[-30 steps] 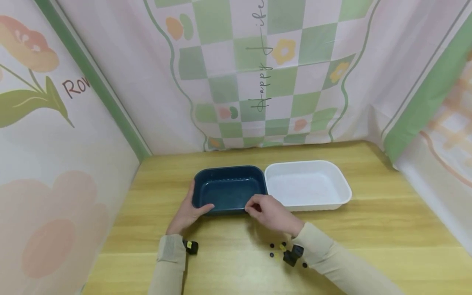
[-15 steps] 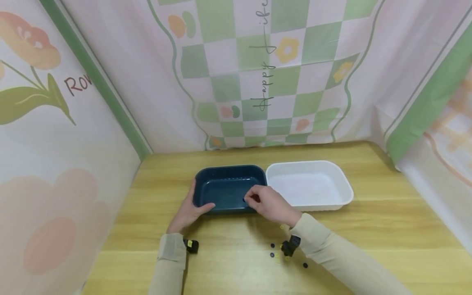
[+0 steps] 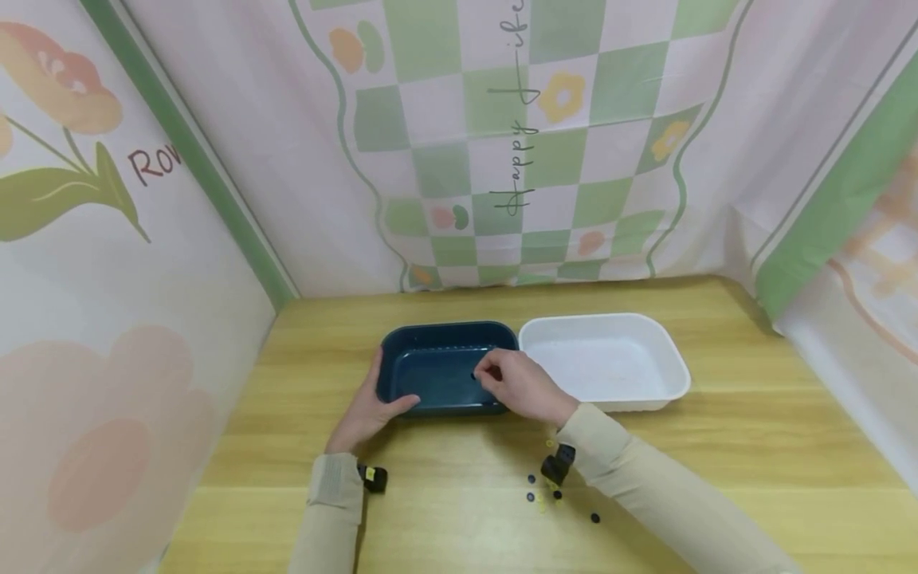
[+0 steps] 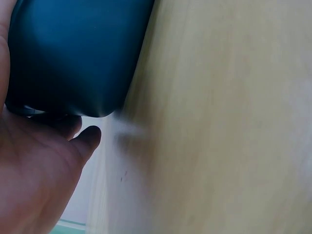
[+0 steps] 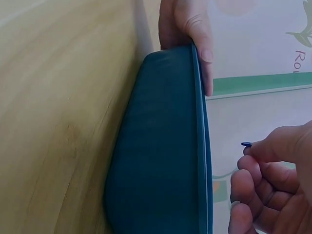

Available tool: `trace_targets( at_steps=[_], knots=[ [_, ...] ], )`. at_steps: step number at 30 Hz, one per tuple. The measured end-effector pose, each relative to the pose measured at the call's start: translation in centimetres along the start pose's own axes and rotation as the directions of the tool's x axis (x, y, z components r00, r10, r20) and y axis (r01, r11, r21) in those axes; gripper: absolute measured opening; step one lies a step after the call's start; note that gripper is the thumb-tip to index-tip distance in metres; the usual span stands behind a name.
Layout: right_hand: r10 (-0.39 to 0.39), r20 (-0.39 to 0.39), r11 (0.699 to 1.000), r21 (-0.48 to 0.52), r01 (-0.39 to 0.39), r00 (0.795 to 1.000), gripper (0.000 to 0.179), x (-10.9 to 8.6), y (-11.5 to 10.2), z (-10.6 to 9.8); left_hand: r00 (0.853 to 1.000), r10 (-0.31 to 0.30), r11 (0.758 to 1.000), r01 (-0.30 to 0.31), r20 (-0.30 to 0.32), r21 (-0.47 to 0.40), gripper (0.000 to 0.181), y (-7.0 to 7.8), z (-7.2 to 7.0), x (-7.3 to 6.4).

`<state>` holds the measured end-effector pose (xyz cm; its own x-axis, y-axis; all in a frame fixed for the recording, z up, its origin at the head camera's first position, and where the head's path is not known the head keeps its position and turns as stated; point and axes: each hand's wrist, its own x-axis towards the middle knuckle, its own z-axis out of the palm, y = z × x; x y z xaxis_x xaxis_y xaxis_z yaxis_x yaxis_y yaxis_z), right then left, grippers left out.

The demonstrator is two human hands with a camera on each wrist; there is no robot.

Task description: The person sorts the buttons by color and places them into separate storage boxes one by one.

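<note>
A dark blue rectangular tray (image 3: 436,379) stands on the wooden table. My left hand (image 3: 367,413) grips its left end, thumb over the near rim and fingers against the outer wall. Over the tray's right part, my right hand (image 3: 529,387) pinches a small dark blue disc (image 5: 246,144), shaped like a button, between thumb and fingertip. In the right wrist view the disc is seen edge-on beyond the rim. Several similar dark discs (image 3: 595,518) and small yellow pieces (image 3: 542,502) lie on the table below my right wrist; some are partly hidden by the wrist camera.
A white tray (image 3: 602,363) sits directly right of the blue one, near my right forearm. Black wrist cameras (image 3: 374,478) hang beside both sleeves. Printed curtains (image 3: 344,199) close off the table's back and sides.
My right hand has moved up and inward from the blue tray's near rim to over its interior, carrying the disc. The left hand keeps its hold on the tray.
</note>
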<state>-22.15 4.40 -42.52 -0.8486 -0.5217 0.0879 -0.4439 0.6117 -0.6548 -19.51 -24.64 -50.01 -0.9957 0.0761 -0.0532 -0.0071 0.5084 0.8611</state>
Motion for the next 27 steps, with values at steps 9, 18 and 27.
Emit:
trace_targets(
  at_steps=[9, 18, 27],
  knots=[
    [0.036, -0.009, 0.999, -0.029, -0.036, 0.999, 0.011, 0.8, 0.1, -0.1, 1.000, -0.006, 1.000, 0.006, -0.005, 0.000, 0.112, 0.1, 0.0, -0.1],
    [0.044, -0.013, 0.998, -0.034, -0.044, 0.999, 0.012, 1.2, 0.6, 0.4, 1.000, -0.008, 1.000, 0.008, -0.007, 0.015, 0.113, 0.1, 0.0, -0.2],
    [0.105, 0.004, 0.992, -0.071, -0.104, 0.994, 0.012, 2.4, 0.5, 0.5, 1.000, -0.011, 1.000, 0.011, -0.009, -0.001, 0.115, 0.1, 0.1, -0.2]
  ],
)
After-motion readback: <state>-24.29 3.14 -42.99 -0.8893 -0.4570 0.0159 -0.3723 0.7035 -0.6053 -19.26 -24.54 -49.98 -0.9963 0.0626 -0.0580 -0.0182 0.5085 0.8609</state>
